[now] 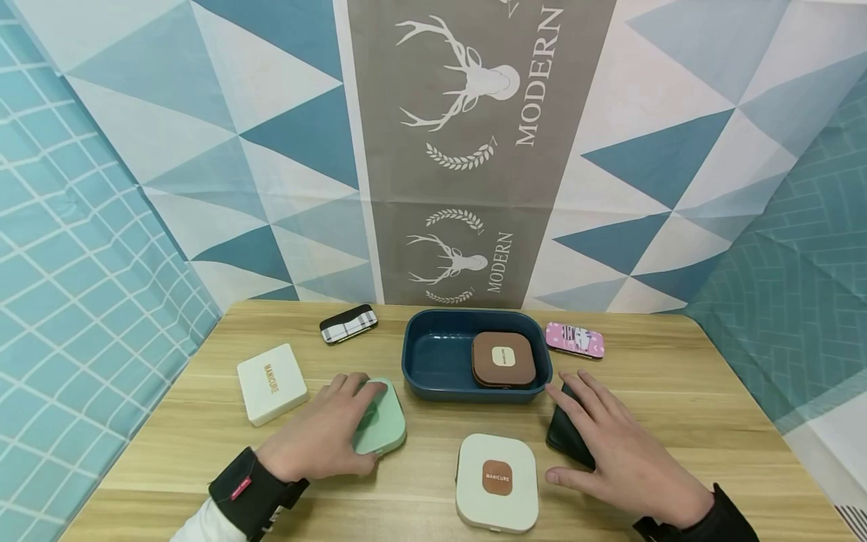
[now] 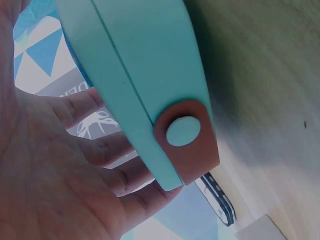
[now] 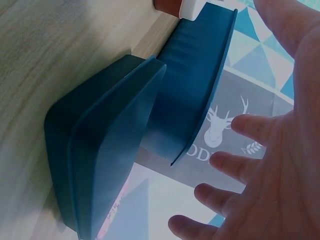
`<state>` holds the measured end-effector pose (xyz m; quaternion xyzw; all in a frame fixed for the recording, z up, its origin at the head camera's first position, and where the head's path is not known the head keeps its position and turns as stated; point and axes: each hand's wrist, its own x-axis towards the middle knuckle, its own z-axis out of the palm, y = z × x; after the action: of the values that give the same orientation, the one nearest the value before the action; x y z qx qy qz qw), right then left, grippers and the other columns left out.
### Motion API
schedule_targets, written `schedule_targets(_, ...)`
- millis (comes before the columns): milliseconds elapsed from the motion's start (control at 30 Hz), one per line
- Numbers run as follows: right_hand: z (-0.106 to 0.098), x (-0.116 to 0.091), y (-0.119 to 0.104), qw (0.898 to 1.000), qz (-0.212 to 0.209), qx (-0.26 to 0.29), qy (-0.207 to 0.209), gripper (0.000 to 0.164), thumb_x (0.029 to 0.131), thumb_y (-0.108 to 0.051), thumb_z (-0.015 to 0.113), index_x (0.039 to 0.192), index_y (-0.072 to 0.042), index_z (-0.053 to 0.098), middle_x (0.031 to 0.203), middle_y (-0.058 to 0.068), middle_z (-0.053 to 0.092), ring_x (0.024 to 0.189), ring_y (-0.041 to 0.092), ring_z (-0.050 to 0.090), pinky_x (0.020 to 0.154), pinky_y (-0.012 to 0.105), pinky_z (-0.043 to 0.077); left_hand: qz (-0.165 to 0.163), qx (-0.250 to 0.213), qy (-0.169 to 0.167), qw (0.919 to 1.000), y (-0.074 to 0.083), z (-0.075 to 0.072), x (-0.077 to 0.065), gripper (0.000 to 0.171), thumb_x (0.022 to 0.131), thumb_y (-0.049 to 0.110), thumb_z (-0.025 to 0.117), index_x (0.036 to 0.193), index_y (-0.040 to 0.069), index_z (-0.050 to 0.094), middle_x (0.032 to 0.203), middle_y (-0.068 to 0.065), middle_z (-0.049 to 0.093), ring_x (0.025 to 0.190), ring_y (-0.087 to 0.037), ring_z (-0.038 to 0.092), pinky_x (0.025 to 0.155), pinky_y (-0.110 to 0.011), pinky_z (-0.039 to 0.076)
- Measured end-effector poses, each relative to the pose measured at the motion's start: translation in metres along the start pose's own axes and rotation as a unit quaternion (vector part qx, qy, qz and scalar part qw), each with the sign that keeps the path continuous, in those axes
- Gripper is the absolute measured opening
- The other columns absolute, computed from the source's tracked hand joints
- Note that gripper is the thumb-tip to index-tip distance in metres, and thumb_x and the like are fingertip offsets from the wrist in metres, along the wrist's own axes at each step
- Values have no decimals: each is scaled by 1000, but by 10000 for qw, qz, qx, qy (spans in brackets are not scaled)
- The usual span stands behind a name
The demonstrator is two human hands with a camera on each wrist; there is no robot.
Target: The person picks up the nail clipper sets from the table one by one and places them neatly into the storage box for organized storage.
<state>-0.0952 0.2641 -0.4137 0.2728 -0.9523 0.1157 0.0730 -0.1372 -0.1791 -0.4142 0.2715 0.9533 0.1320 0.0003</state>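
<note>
My left hand (image 1: 321,429) spans a mint-green case (image 1: 382,421), its fingers over the far edge and its thumb at the near side. In the left wrist view, the fingers lie against the case (image 2: 150,60), which has a brown snap tab (image 2: 207,155). My right hand (image 1: 619,444) hovers over a dark case (image 1: 565,433) with its fingers spread. The right wrist view shows a gap between that hand and the dark case (image 3: 110,135). A white case with a brown label (image 1: 497,482) lies between the hands.
A dark blue bin (image 1: 433,361) stands at the back middle with a brown case (image 1: 504,357) inside. To its right lies a pink patterned case (image 1: 574,340). At left are a plaid case (image 1: 348,325) and a white manicure case (image 1: 272,384).
</note>
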Motion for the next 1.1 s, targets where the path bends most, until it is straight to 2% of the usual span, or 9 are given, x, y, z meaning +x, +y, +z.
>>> schedule_targets(400,1,0,2,9999,126,76,-79,105,88,-72,74,168,-19,33,171,14,29,157,43,22,114,70,36,70,28,204,9998,1,-12,-2,96,67,43,89,151,11,53,143,-11,53,117,-25,50,93,-44,50)
schedule_targets(600,0,-1,0,9999,83,103,-29,104,88,-71,74,168,-18,33,171,14,29,157,43,23,113,71,36,187,140,284,9993,2,-19,-3,93,70,43,88,151,11,53,145,-13,53,117,-27,52,91,-44,52)
schedule_targets(867,0,-1,-1,10000,0,79,45,102,90,-70,72,168,-18,33,171,15,30,156,44,25,111,71,38,329,221,491,9980,2,-27,1,96,69,46,88,151,12,52,146,-12,51,123,-26,50,97,-46,49)
schedule_targets(1100,0,-1,0,10000,33,66,53,103,88,-71,74,168,-19,33,170,15,31,156,44,25,111,72,38,580,352,770,9947,3,-35,7,95,67,45,88,149,10,53,140,-9,52,118,-24,49,92,-42,51)
